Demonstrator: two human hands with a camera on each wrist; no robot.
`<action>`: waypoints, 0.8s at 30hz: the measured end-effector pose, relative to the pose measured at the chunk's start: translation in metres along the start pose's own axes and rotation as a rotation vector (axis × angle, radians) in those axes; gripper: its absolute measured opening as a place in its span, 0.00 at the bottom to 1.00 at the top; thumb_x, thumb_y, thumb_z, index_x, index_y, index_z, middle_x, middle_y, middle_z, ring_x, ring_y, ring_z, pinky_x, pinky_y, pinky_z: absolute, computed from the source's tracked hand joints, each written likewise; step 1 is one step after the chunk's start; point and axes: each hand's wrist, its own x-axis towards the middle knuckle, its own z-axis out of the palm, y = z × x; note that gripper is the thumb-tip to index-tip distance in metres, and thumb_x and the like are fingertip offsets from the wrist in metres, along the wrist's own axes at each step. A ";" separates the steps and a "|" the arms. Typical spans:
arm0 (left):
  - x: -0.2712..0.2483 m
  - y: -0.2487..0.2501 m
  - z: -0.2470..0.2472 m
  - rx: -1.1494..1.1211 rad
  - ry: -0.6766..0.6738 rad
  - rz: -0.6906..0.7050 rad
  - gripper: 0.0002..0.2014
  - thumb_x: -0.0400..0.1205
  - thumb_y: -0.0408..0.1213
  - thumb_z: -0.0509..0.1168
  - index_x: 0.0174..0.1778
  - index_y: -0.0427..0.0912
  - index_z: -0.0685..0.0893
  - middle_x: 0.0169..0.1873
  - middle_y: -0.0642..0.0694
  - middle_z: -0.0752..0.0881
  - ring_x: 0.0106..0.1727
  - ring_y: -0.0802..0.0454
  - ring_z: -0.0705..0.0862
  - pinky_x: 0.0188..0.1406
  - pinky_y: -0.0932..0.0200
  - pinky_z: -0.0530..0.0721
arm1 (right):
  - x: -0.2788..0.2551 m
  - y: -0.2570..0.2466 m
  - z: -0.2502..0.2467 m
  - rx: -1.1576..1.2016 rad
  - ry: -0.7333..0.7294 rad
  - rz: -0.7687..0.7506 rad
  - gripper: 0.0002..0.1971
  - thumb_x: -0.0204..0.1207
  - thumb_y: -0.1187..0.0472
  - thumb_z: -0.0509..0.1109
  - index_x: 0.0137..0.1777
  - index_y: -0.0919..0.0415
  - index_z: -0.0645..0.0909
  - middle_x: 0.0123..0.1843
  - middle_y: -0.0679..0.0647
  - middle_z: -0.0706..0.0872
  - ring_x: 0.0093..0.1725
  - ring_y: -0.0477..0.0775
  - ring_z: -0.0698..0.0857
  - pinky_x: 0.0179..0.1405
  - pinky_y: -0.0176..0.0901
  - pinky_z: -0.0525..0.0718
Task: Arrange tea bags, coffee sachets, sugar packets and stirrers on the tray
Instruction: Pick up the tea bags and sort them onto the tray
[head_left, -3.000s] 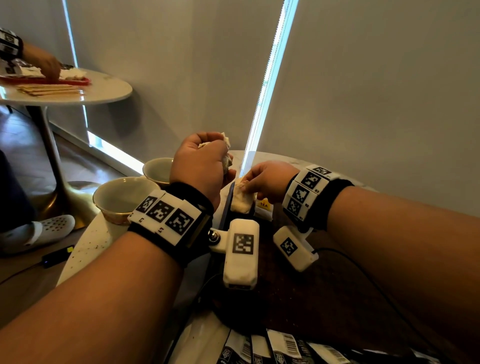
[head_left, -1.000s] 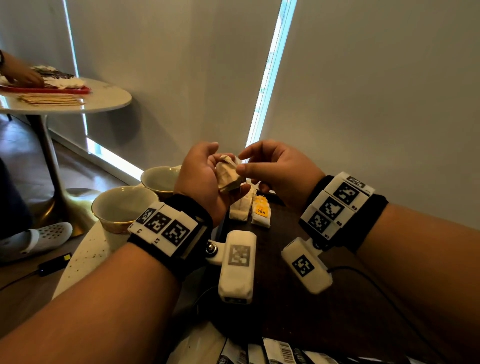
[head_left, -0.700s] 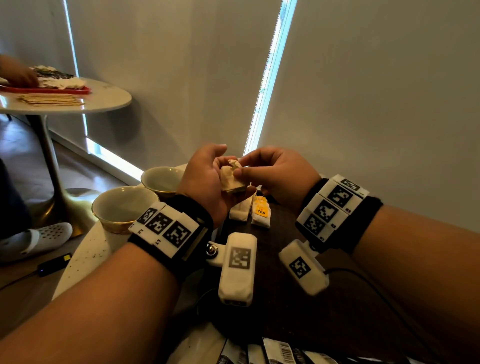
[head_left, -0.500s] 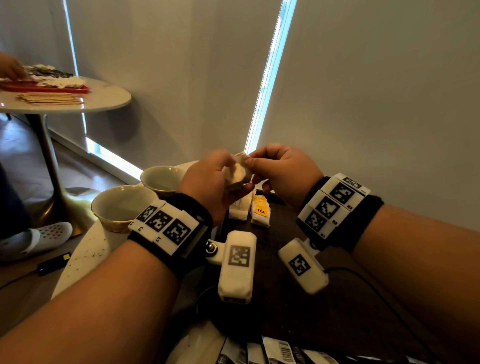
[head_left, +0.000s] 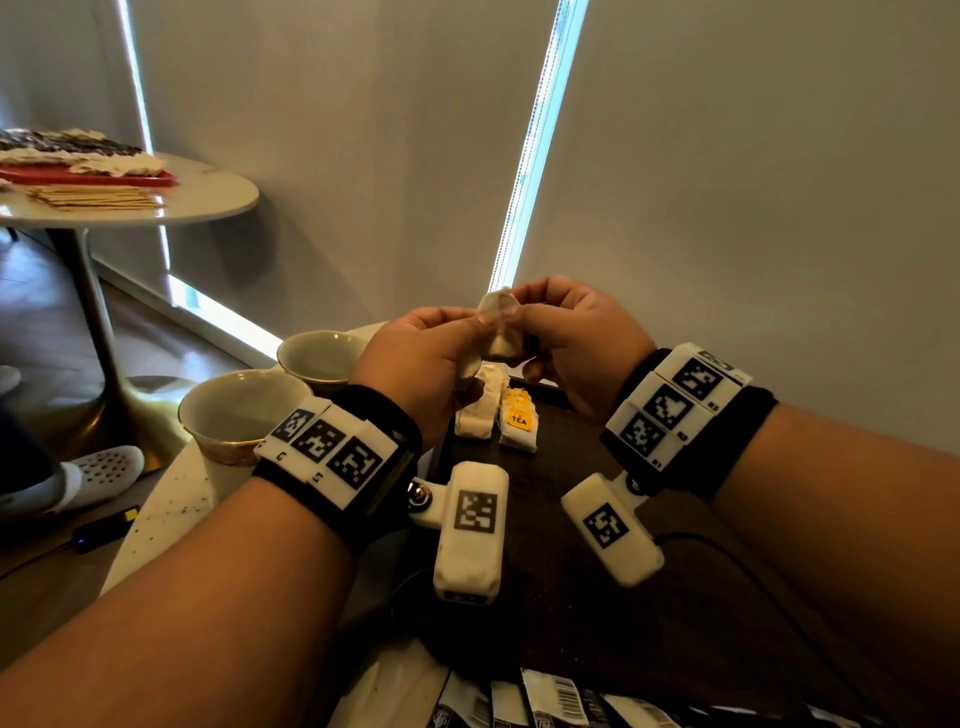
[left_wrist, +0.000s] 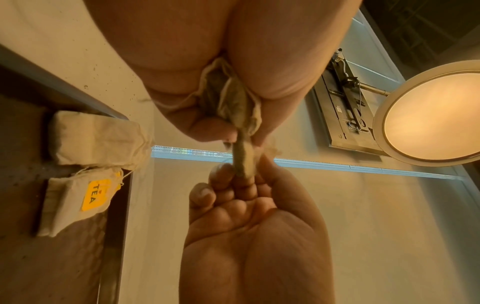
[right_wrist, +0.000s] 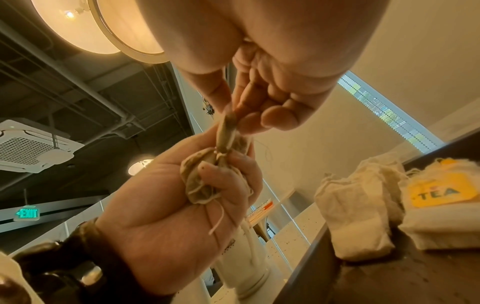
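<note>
Both hands are raised above the far end of the dark tray (head_left: 571, 597). My left hand (head_left: 431, 353) grips a bunch of cream tea bags (right_wrist: 200, 181) in its curled fingers. My right hand (head_left: 571, 332) pinches the top of one tea bag (head_left: 500, 327) that sticks out of that bunch, thumb against fingers. In the left wrist view this tea bag (left_wrist: 242, 162) stretches between the two hands. Two tea bags lie side by side at the tray's far corner, a plain one (head_left: 475, 410) and one with a yellow TEA tag (head_left: 519, 421).
Two pale cups (head_left: 244, 410) (head_left: 322, 356) stand on the white table left of the tray. Several sachets with barcodes (head_left: 550, 701) lie at the near edge. A cable (head_left: 753, 571) runs over the tray. Another round table (head_left: 156, 202) stands at the far left.
Three seconds ago my right hand was down at the tea bags on the tray. It has since come up to the left hand's bunch, and both hands have risen slightly.
</note>
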 end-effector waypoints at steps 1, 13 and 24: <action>0.001 0.000 -0.001 0.013 0.001 -0.002 0.09 0.81 0.39 0.73 0.54 0.42 0.86 0.47 0.43 0.87 0.46 0.48 0.83 0.33 0.58 0.82 | -0.001 -0.001 -0.001 0.007 -0.017 -0.003 0.09 0.78 0.64 0.73 0.56 0.60 0.82 0.48 0.65 0.88 0.36 0.57 0.86 0.27 0.43 0.79; 0.004 0.003 -0.005 -0.037 0.049 0.060 0.06 0.78 0.42 0.71 0.45 0.44 0.85 0.39 0.46 0.84 0.36 0.52 0.82 0.32 0.54 0.82 | 0.007 0.008 -0.017 -0.117 0.111 -0.020 0.02 0.79 0.61 0.74 0.48 0.59 0.86 0.43 0.56 0.90 0.36 0.50 0.87 0.28 0.40 0.81; 0.009 0.006 -0.007 -0.069 0.174 0.114 0.11 0.84 0.51 0.64 0.52 0.47 0.80 0.43 0.45 0.83 0.38 0.50 0.82 0.29 0.56 0.80 | 0.019 0.027 -0.002 -0.637 -0.186 0.263 0.04 0.78 0.62 0.74 0.48 0.51 0.86 0.46 0.53 0.92 0.40 0.48 0.91 0.37 0.41 0.87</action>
